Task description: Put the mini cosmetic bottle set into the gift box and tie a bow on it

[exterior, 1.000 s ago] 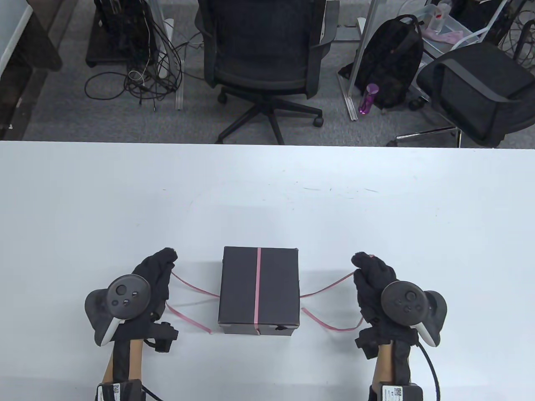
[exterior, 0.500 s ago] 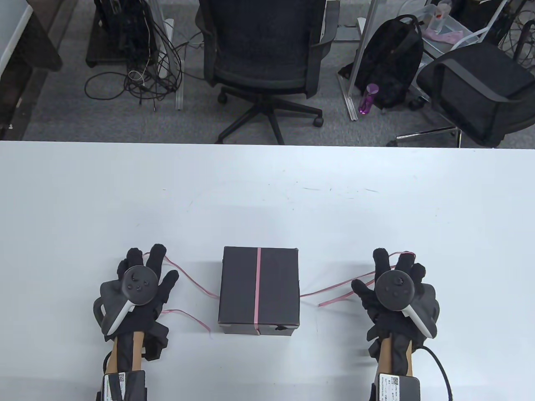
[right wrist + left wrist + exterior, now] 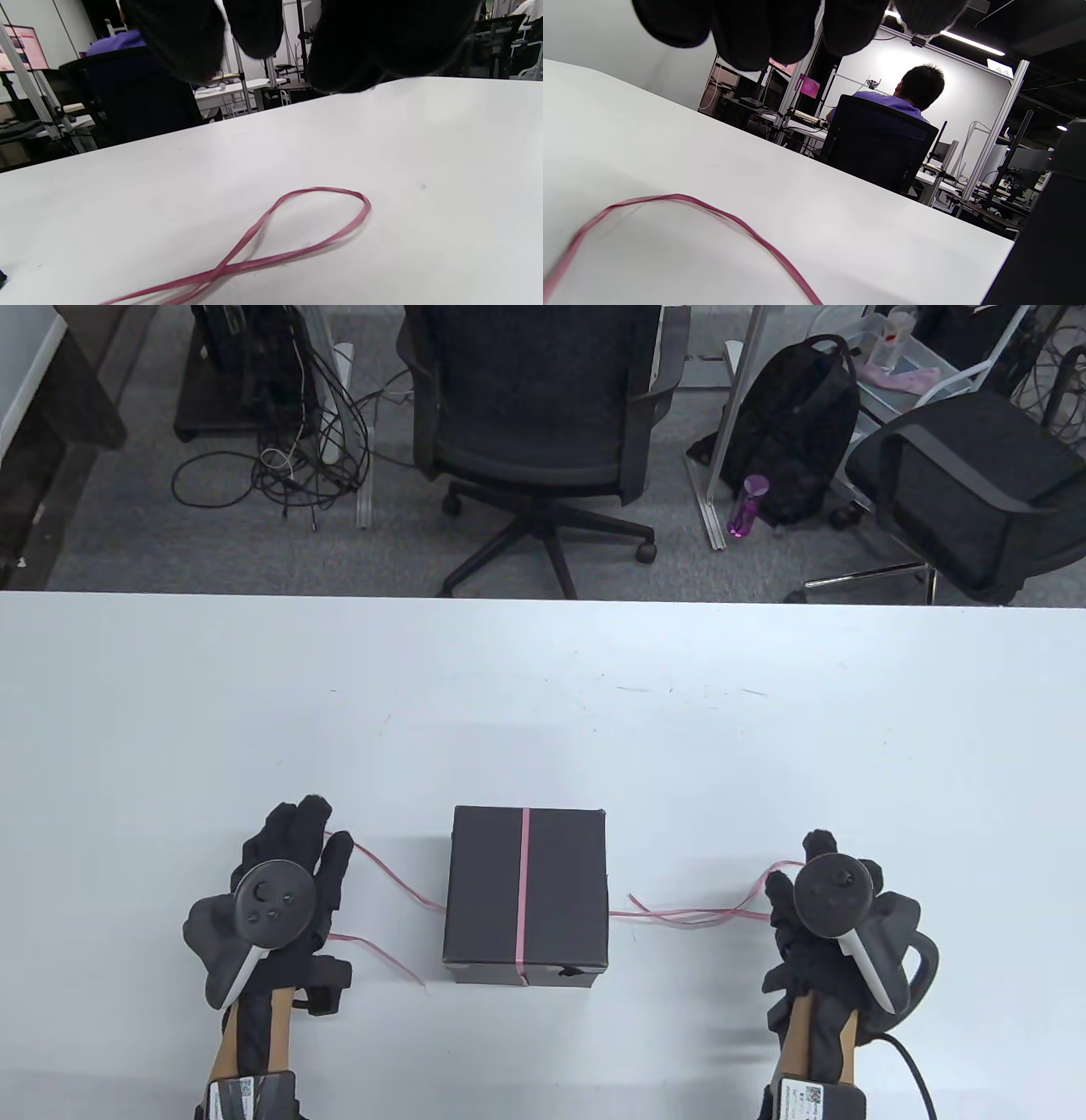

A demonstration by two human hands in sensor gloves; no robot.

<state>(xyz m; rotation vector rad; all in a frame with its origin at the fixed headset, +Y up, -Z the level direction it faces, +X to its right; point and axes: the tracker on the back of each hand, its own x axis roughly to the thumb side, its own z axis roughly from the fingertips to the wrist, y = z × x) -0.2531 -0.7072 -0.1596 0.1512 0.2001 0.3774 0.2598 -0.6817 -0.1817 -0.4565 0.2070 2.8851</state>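
Office chair (and backpack) behind table.

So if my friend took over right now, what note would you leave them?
Left hand: open, fingers spread over the left ribbon end, not gripping.
Right hand: open above the right ribbon loop, which lies on the table.
Gift box: closed, between the hands, one pink band running over its lid.
Done: box shut, ribbon wrapped once.
Left: pick up both ends, cross them on top, tie the bow.
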